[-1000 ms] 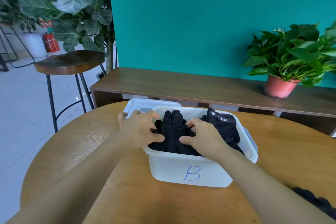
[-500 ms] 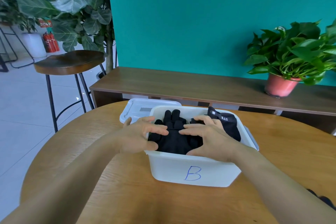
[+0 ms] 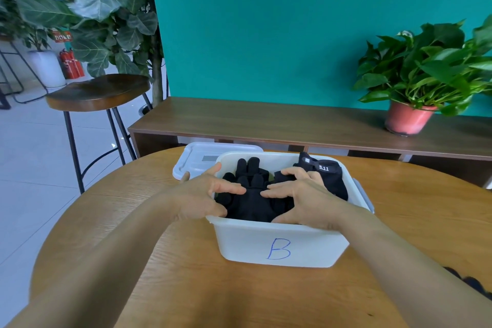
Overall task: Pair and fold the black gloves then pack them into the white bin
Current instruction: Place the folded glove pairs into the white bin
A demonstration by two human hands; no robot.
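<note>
A white bin (image 3: 279,247) marked with a blue "B" stands on the round wooden table (image 3: 159,274). Black gloves (image 3: 251,194) lie piled inside it, fingers pointing away from me. Another black glove with a "5.11" tag (image 3: 327,176) leans against the bin's far right side. My left hand (image 3: 202,197) rests flat on the left of the pile, fingers spread. My right hand (image 3: 300,197) lies flat on the pile's right part, thumb over the near rim. Neither hand grips anything. More black gloves (image 3: 471,281) show at the table's right edge, mostly cut off.
The bin's white lid (image 3: 197,160) lies behind the bin on the left. A wooden bench (image 3: 266,120) with a potted plant (image 3: 410,120) runs along the teal wall. A bar stool (image 3: 98,93) and a large leafy plant (image 3: 87,8) stand at the left.
Both hands went from pinching the glove pile to lying flat on it with spread fingers. The pile sits lower in the bin.
</note>
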